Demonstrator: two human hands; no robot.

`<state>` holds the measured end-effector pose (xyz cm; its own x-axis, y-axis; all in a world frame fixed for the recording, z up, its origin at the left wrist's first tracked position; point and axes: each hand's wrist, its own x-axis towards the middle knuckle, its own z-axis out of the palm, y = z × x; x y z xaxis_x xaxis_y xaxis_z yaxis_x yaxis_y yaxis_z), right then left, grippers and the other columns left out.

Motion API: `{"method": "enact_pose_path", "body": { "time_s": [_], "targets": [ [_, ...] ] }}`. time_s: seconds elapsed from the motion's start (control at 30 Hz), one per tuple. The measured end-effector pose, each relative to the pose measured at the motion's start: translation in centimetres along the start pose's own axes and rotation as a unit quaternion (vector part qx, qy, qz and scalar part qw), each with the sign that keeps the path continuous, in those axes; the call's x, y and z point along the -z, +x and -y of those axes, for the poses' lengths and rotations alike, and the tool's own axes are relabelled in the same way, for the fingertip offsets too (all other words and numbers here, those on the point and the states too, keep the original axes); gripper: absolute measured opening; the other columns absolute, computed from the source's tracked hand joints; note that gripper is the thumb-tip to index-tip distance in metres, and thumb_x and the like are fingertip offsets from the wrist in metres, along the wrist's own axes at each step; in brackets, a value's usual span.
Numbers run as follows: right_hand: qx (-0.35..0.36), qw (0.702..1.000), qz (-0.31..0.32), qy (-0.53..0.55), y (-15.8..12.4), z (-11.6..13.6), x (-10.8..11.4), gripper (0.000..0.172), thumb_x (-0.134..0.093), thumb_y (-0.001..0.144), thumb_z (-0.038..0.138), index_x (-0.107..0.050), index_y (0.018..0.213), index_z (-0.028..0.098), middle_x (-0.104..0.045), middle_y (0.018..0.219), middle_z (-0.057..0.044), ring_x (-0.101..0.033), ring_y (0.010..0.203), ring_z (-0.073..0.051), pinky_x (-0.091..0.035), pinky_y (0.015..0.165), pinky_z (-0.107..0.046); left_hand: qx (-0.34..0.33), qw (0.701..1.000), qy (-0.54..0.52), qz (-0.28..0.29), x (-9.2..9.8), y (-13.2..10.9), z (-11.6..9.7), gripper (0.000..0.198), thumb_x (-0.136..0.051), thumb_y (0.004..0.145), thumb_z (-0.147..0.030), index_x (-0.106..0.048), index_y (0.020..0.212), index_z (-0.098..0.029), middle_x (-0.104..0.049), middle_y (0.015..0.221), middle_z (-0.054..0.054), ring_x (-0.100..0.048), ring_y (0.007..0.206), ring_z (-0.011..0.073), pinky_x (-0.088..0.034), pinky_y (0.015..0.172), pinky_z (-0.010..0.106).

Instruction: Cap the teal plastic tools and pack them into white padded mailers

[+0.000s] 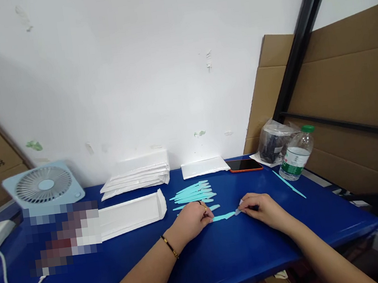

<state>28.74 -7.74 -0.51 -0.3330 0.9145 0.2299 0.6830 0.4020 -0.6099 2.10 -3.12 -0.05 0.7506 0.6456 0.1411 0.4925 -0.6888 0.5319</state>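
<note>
My left hand [194,219] pinches the left end of a turquoise knife-like stick [224,217] above the blue table [197,264]. At its other end, my right hand [261,208] has its fingers closed on a small translucent cover [238,211] at the stick's tip. Several similar turquoise sticks [191,192] lie in a fanned pile just behind my left hand. One more turquoise stick [289,184] rests apart at the right, near the bottle.
White packets [136,173] are stacked by the wall, with an open white sleeve [130,213] in front. Another white packet [204,167] lies beside a phone [246,165]. A fan [46,184] is at the left; a bottle [296,158] and bagged item [273,142] stand right.
</note>
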Motion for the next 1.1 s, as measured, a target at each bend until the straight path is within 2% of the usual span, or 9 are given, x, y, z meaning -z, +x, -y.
{"method": "enact_pose_path", "body": {
  "time_s": [0.47, 0.57, 0.63, 0.73, 0.87, 0.93, 0.97, 1.03, 1.1],
  "targets": [
    [0.054, 0.998, 0.016, -0.008, 1.2, 1.7, -2.3, 0.019, -0.051, 0.084, 0.027, -0.069, 0.081, 0.023, -0.065, 0.087, -0.003, -0.061, 0.077, -0.014, -0.047, 0.069, -0.024, 0.027, 1.0, 0.003, -0.005, 0.3, -0.2, 0.1, 0.013, -0.056, 0.079, -0.024, -0.067, 0.083, -0.02, -0.066, 0.09, 0.001, -0.058, 0.086, 0.0159, -0.043, 0.078, 0.025],
    [0.066, 0.998, 0.018, -0.01, 1.4, 2.3, -2.8, 0.018, -0.051, 0.083, 0.024, -0.069, 0.081, 0.023, -0.064, 0.086, -0.002, -0.061, 0.075, -0.013, -0.046, 0.066, -0.023, 0.054, 0.993, 0.044, -0.09, 1.5, -0.2, 0.9, 0.048, -0.059, 0.074, -0.049, -0.057, 0.113, -0.022, -0.055, 0.119, 0.007, -0.048, 0.111, 0.0232, -0.038, 0.093, 0.032],
    [0.075, 0.997, 0.013, -0.022, 1.9, 2.8, -3.4, 0.017, -0.051, 0.083, 0.022, -0.068, 0.08, 0.022, -0.064, 0.084, -0.002, -0.06, 0.074, -0.013, -0.046, 0.065, -0.022, 0.104, 0.983, 0.08, -0.125, 2.1, 0.1, 2.0, 0.083, -0.057, 0.065, -0.064, -0.038, 0.133, -0.02, -0.035, 0.139, 0.012, -0.027, 0.129, 0.0299, -0.027, 0.103, 0.039],
    [0.089, 0.995, 0.001, -0.047, 2.9, 3.5, -4.3, 0.018, -0.05, 0.082, 0.018, -0.067, 0.077, 0.021, -0.064, 0.08, -0.003, -0.059, 0.074, -0.014, -0.045, 0.066, -0.023, 0.157, 0.979, 0.106, -0.075, 2.1, 0.7, 3.8, 0.111, -0.056, 0.056, -0.074, -0.015, 0.142, -0.017, -0.015, 0.147, 0.014, -0.005, 0.135, 0.033, -0.012, 0.107, 0.047],
    [0.087, 0.993, -0.009, -0.083, 3.9, 3.9, -4.9, 0.019, -0.048, 0.082, 0.017, -0.066, 0.077, 0.02, -0.063, 0.078, -0.003, -0.057, 0.077, -0.016, -0.045, 0.072, -0.027, 0.143, 0.983, 0.112, -0.01, 1.2, 1.1, 5.0, 0.121, -0.056, 0.049, -0.077, -0.008, 0.142, -0.017, -0.014, 0.148, 0.012, -0.007, 0.135, 0.0315, -0.005, 0.108, 0.049],
    [0.077, 0.992, -0.018, -0.101, 4.6, 3.8, -4.5, 0.017, -0.053, 0.079, 0.021, -0.065, 0.092, 0.021, -0.062, 0.091, -0.005, -0.056, 0.088, -0.018, -0.044, 0.079, -0.03, 0.14, 0.984, 0.106, -0.01, 0.9, 1.1, 4.9, 0.118, -0.054, 0.052, -0.077, -0.01, 0.142, -0.015, -0.017, 0.147, 0.013, -0.01, 0.135, 0.0302, -0.006, 0.108, 0.048],
    [0.072, 0.991, -0.019, -0.107, 5.0, 3.6, -4.2, 0.03, -0.059, 0.075, 0.026, -0.061, 0.105, 0.022, -0.058, 0.103, -0.007, -0.053, 0.098, -0.021, -0.042, 0.084, -0.033, 0.14, 0.985, 0.101, -0.012, 0.9, 1.1, 4.8, 0.116, -0.053, 0.054, -0.077, -0.011, 0.142, -0.015, -0.019, 0.146, 0.013, -0.012, 0.135, 0.0297, -0.008, 0.108, 0.047],
    [0.054, 0.992, 0.004, -0.115, 6.3, 3.2, -3.3, 0.079, -0.072, 0.061, 0.037, -0.039, 0.132, 0.023, -0.04, 0.131, -0.012, -0.037, 0.121, -0.028, -0.035, 0.096, -0.04, 0.141, 0.986, 0.093, -0.015, 0.9, 1.0, 4.4, 0.114, -0.054, 0.055, -0.075, -0.012, 0.142, -0.015, -0.023, 0.145, 0.014, -0.016, 0.134, 0.0293, -0.01, 0.108, 0.046],
    [0.033, 0.99, 0.071, -0.119, 8.0, 2.6, -2.5, 0.116, -0.078, 0.046, 0.047, -0.016, 0.142, 0.023, -0.017, 0.144, -0.015, -0.016, 0.132, -0.034, -0.024, 0.103, -0.046, 0.141, 0.986, 0.087, -0.018, 0.9, 0.9, 4.0, 0.113, -0.056, 0.055, -0.073, -0.013, 0.142, -0.015, -0.025, 0.144, 0.015, -0.019, 0.133, 0.0294, -0.011, 0.108, 0.045]
  ]
}}
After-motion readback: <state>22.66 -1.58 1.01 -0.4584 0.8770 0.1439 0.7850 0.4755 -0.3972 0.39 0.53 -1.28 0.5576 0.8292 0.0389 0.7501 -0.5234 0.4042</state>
